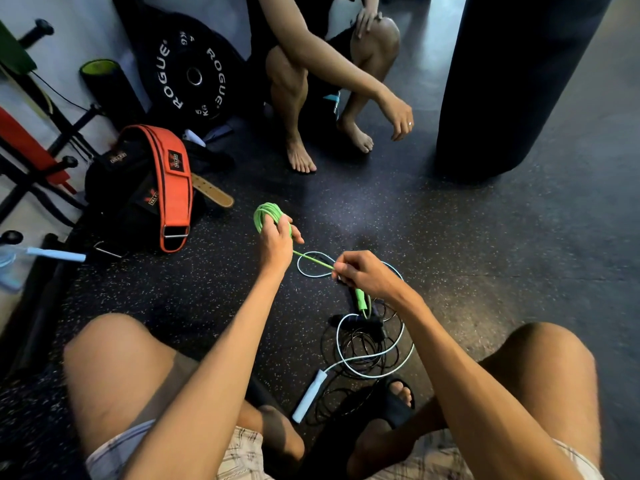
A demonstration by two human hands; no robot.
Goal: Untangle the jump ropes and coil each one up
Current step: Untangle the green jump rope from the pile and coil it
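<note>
My left hand point(277, 242) grips a coil of green jump rope point(266, 214) above the dark floor. A taut green strand point(313, 260) runs from the coil to my right hand point(363, 273), which pinches it. Below my right hand hangs the rope's green handle point(361, 299). A light blue rope point(374, 356) lies in loose loops on the floor, its pale blue handle point(310, 394) near my foot. A thin black rope point(360, 344) with a black handle point(360, 320) is tangled with the blue one.
Another person squats ahead, a hand point(400, 121) hanging over the floor. An orange lifting belt point(173, 188) on a black bag lies at left, with a weight plate point(194, 76) behind. A black punching bag point(512, 81) stands at right. A second blue handle point(55, 254) lies far left.
</note>
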